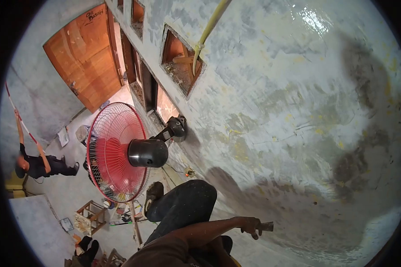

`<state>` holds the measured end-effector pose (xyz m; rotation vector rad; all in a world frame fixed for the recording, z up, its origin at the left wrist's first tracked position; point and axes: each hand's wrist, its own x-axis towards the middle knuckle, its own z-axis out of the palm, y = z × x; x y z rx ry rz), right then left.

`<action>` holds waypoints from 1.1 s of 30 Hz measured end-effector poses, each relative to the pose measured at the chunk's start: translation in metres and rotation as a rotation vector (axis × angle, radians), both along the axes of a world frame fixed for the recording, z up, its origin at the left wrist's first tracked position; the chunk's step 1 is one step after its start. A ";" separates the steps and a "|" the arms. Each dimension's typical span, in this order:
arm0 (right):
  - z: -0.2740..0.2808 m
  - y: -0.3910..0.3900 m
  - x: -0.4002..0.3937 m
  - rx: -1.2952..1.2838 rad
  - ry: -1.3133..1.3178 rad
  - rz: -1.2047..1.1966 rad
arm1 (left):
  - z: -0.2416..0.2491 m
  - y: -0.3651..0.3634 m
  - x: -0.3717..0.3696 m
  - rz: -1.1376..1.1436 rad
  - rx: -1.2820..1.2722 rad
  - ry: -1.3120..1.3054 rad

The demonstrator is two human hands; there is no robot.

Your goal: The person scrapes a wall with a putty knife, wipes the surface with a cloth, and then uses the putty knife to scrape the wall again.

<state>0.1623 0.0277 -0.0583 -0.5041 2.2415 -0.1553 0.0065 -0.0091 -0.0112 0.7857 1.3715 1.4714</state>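
My left hand reaches out at the lower middle, its fingers closed round a short, flat-ended, brownish-grey tool that looks like a scraper. Beyond the tool spreads a grey wall with pale smears and yellow flecks, which fills the right side. Part of another forearm shows beneath my left arm, but my right hand is hidden. My bent knee in dark trousers lies above the arm, near the wall.
A red-caged fan is mounted on the wall beside my leg. Far left, a person holds a long red-and-white pole. A wooden stool and scattered items stand below; another person's dark-clad legs show lower left. An orange wooden door stands behind.
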 end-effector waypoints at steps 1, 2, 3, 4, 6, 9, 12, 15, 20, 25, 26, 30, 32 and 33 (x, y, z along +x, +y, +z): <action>0.000 0.001 0.000 -0.010 -0.011 -0.002 | 0.005 0.000 0.001 0.019 0.056 -0.030; -0.002 0.003 0.004 -0.077 0.094 -0.011 | 0.010 0.001 0.005 0.038 0.113 -0.064; -0.006 0.006 0.007 -0.144 0.201 -0.022 | 0.019 0.000 0.009 0.075 0.123 -0.120; -0.014 0.011 0.013 -0.155 0.185 -0.028 | 0.028 -0.002 0.012 0.073 0.111 -0.136; -0.024 0.017 0.015 -0.141 0.131 -0.104 | 0.053 -0.013 0.015 0.106 0.174 -0.120; -0.046 0.024 0.009 -0.112 0.098 -0.230 | 0.061 -0.010 0.038 0.420 0.299 0.155; -0.066 0.030 0.011 -0.096 0.042 -0.391 | 0.117 -0.079 0.048 0.549 0.252 0.008; -0.068 0.033 0.011 -0.075 0.012 -0.545 | 0.137 -0.150 0.059 0.720 0.072 -0.349; -0.087 0.036 0.012 0.000 -0.034 -0.483 | 0.121 -0.201 0.054 1.013 -0.071 -0.469; -0.066 0.030 0.007 -0.054 0.007 -0.613 | 0.122 -0.209 0.066 1.182 0.009 -0.448; -0.062 0.031 0.004 -0.051 0.018 -0.617 | 0.121 -0.212 0.066 1.175 0.019 -0.443; -0.056 0.030 0.007 -0.094 -0.056 -0.658 | 0.106 -0.249 0.077 1.437 -0.090 -0.347; -0.052 0.030 0.009 -0.131 -0.041 -0.646 | 0.104 -0.280 0.088 1.471 -0.106 -0.318; -0.050 0.028 0.008 -0.108 -0.037 -0.655 | 0.105 -0.294 0.094 1.476 -0.059 -0.308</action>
